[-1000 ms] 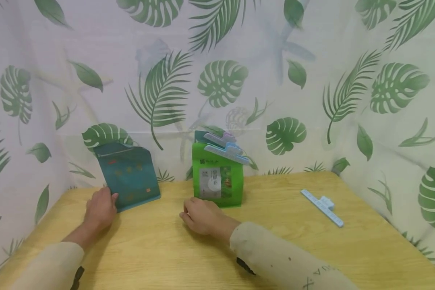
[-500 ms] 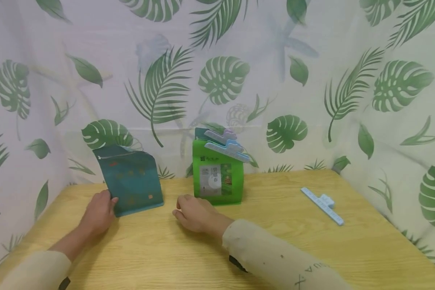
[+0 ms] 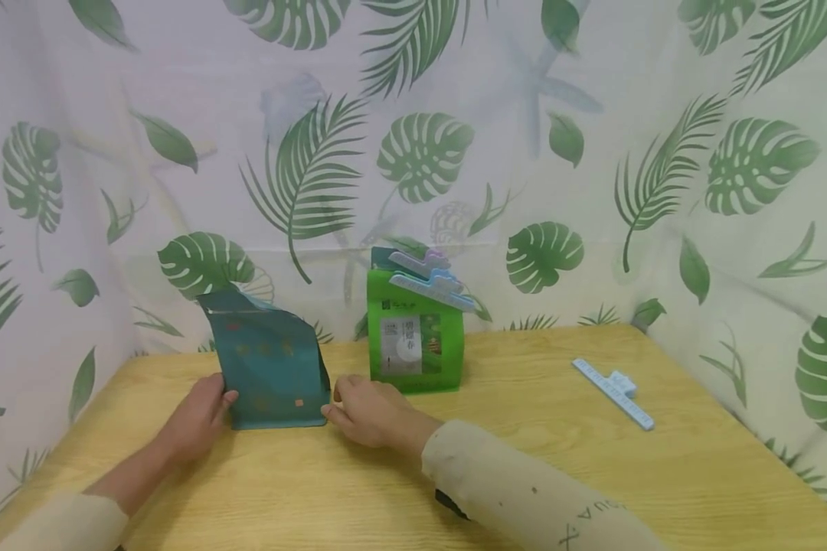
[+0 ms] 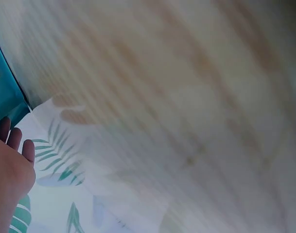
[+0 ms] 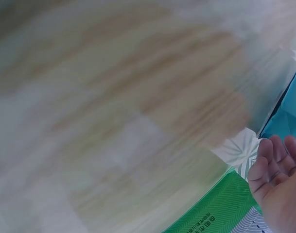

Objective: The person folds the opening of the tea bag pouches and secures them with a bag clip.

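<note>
A teal stand-up tea pouch (image 3: pixel 272 371) stands on the table at left centre in the head view, its top slanting down to the right. My left hand (image 3: pixel 200 413) holds its lower left edge, thumb toward the front; the fingers show beside the teal side (image 4: pixel 4 82) in the left wrist view. At the pouch's lower right corner is my right hand (image 3: pixel 372 413), its thumb touching or almost touching that corner. The fingers (image 5: pixel 279 150) of this hand are loosely bent beside the pouch in the right wrist view.
Behind the right hand stands a green tea pouch (image 3: pixel 413 375) with a blue clip (image 3: pixel 430 289) across its top. A purple clip (image 3: pixel 420 264) is just behind it, on another teal pouch. One more light blue clip (image 3: pixel 613 392) lies on the right of the table.
The left hand has brought the teal pouch right and nearer, turning it more squarely to the front. The right hand has shifted slightly left, and the pouch's corner now meets it.
</note>
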Action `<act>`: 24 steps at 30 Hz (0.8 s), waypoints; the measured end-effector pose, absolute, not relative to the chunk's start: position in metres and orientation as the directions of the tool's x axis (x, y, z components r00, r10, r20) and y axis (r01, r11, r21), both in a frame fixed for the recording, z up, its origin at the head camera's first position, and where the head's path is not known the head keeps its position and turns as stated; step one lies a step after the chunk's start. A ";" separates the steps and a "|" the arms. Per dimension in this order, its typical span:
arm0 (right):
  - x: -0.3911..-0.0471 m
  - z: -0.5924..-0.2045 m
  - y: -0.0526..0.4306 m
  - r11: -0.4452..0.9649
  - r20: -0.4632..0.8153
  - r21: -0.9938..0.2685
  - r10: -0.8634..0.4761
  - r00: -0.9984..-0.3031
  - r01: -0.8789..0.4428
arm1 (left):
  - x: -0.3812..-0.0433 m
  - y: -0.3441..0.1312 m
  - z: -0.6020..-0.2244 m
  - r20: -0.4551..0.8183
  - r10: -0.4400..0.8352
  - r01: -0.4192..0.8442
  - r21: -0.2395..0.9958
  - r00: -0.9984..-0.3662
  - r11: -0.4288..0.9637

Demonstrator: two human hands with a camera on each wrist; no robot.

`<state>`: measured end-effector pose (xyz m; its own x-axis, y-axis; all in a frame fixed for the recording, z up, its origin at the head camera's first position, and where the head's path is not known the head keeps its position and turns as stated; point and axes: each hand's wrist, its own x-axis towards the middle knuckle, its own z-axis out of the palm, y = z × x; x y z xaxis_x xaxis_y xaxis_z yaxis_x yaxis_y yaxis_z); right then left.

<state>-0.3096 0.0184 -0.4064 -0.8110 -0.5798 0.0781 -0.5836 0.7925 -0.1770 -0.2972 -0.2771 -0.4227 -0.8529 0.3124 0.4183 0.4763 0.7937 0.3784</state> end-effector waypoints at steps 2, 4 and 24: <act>-0.310 -0.407 0.019 0.786 0.079 -0.181 -0.588 -0.805 -0.591 | -0.295 -0.275 -0.422 0.399 0.320 0.478 0.401 -0.859 0.782; -0.309 -0.407 0.020 0.780 0.078 -0.171 -0.598 -0.798 -0.601 | -0.292 -0.272 -0.421 0.383 0.333 0.483 0.419 -0.862 0.769; -0.307 -0.411 0.021 0.719 0.131 -0.057 -0.682 -0.719 -0.693 | -0.296 -0.280 -0.426 0.339 0.398 0.500 0.308 -0.852 0.809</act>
